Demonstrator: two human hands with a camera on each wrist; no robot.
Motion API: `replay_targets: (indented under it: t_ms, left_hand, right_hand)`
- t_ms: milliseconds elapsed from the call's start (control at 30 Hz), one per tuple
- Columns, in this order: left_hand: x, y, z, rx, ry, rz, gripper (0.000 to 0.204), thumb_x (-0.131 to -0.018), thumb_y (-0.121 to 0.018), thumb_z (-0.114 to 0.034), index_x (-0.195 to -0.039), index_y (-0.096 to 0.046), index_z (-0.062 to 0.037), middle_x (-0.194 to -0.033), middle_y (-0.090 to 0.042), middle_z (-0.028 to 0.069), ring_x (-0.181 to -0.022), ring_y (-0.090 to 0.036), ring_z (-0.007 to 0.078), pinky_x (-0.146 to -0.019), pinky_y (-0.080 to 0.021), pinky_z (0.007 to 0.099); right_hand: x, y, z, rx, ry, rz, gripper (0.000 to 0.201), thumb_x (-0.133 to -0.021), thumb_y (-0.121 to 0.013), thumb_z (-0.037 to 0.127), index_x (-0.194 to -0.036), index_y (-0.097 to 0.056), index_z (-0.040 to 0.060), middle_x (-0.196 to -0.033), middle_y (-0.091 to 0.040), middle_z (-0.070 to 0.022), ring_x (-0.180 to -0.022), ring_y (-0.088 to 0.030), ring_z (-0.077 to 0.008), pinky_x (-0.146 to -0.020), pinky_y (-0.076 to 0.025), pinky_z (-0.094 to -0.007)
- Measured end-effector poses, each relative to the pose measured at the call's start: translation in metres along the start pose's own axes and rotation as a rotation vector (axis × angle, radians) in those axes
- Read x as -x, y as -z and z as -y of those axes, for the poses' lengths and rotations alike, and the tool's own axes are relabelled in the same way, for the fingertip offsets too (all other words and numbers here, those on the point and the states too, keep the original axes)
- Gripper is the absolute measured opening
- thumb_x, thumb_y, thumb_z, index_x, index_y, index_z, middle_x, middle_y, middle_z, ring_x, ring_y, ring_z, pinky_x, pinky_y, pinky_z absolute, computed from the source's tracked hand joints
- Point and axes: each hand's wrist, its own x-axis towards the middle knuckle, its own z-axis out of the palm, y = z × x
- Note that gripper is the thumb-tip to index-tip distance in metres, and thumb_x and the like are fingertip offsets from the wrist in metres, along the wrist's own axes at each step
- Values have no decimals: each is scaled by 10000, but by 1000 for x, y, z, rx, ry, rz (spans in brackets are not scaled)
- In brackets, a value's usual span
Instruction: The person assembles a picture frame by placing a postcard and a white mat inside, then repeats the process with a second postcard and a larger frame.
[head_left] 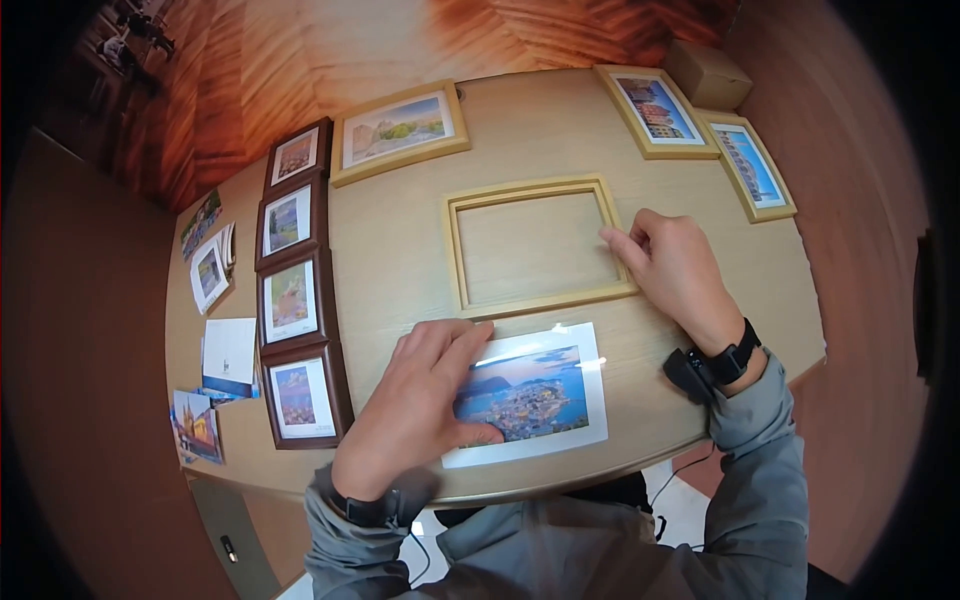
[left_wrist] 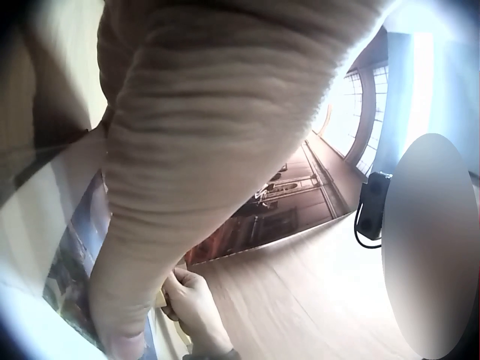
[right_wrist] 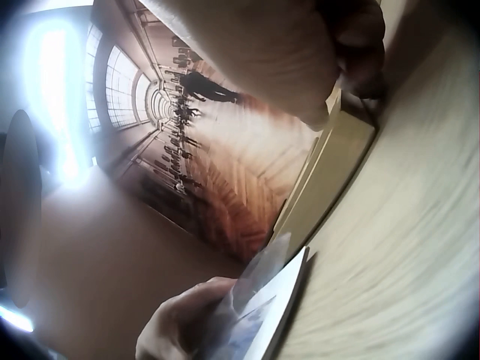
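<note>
A gold picture frame (head_left: 455,250) lies flat in mid-table, the tabletop showing through it. My right hand (head_left: 680,265) pinches its right side, thumb on the inner edge and fingers curled outside. Nearer me is a white-bordered picture print (head_left: 530,395) of a seaside town. Across its left edge, my left hand (head_left: 400,400) grips it, thumb over the picture and fingers along the upper left corner. In the right wrist view, a clear sheet (right_wrist: 262,274) stands partly away from the print, in front of the left hand (right_wrist: 176,319).
Dark brown framed pictures (head_left: 290,300) line the left, beside loose prints and cards (head_left: 230,350). A gold framed picture (head_left: 400,130) lies at the back left. Two more, a gold frame with buildings (head_left: 655,110) and another gold frame (head_left: 750,165), lie back right by a cardboard box (head_left: 708,75).
</note>
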Motion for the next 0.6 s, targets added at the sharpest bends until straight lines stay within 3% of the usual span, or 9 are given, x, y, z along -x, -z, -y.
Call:
replay_targets:
  t_ms: [100,167,200,267,400,467,500,533,600]
  left_hand:
    - [-1,2,-1,-15,-19,-26,1026,-554,-1013,-257,-1451,-561,-47,-1340,-592,164,-1246,-543,390,-1063,-477,446]
    - [-2,3,-1,21,-58,-86,917,-619,-986,-205,-1414,-562,-32,-1274,-607,169,-1200,-565,404,-1054,-471,459]
    - [-2,3,-1,18,-60,-88,917,-619,-986,-205,-1414,-562,-32,-1274,-607,169,-1200,-565,404,-1054,-471,459]
    - [-2,2,3,152,-74,-153,839,-670,-972,-182,-1399,-582,-34,-1177,-638,161,-1098,-638,363,-977,-522,420]
    - [0,2,8,236,-53,-201,796,-710,-964,-171,-1399,-590,-31,-1153,-671,138,-1065,-685,273,-953,-543,368]
    - [1,-3,13,645,67,-267,905,-712,-979,-187,-1465,-526,29,-1196,-639,103,-1152,-640,238,-1052,-518,387]
    - [0,-3,10,762,66,-274,906,-812,-929,-374,-1490,-496,43,-1286,-645,131,-1234,-628,260,-1127,-476,410]
    - [-2,-4,7,754,58,-278,906,-812,-929,-374,-1490,-496,43,-1286,-645,131,-1234,-628,260,-1127,-476,410]
    - [-6,-7,2,1041,-2,-305,988,-856,-818,-623,-1505,-478,41,-1388,-627,174,-1307,-607,277,-1166,-435,432]
  right_hand:
    - [3,3,9,-13,42,-137,417,-984,-749,302,-754,-672,-37,-639,-650,-214,-581,-642,-387,-576,-519,-442]
    - [6,6,18,-273,23,-147,373,-1000,-740,277,-802,-700,-37,-602,-629,-151,-550,-639,-254,-554,-497,-376]
    - [8,4,17,-274,26,-150,373,-1000,-740,277,-802,-700,-37,-602,-629,-151,-550,-639,-254,-554,-497,-376]
    - [12,-3,13,-533,11,51,307,-1012,-730,235,-860,-718,-32,-600,-603,-58,-577,-603,-112,-555,-470,-303]
    - [20,-2,24,-665,34,207,263,-1025,-712,214,-904,-724,-20,-656,-607,10,-632,-589,-54,-570,-462,-259]
    - [22,-1,31,-870,21,366,204,-1034,-701,204,-997,-729,5,-756,-663,23,-666,-620,-62,-579,-474,-235]
    - [24,-3,34,-872,29,361,204,-1034,-701,204,-997,-729,5,-756,-663,23,-666,-620,-62,-579,-474,-235]
    - [27,-6,37,-946,41,467,197,-1041,-692,209,-1055,-719,15,-821,-679,6,-698,-641,-72,-590,-494,-233]
    - [32,-8,47,-1020,64,565,203,-1047,-684,215,-1113,-710,24,-887,-695,-12,-731,-663,-82,-600,-514,-232]
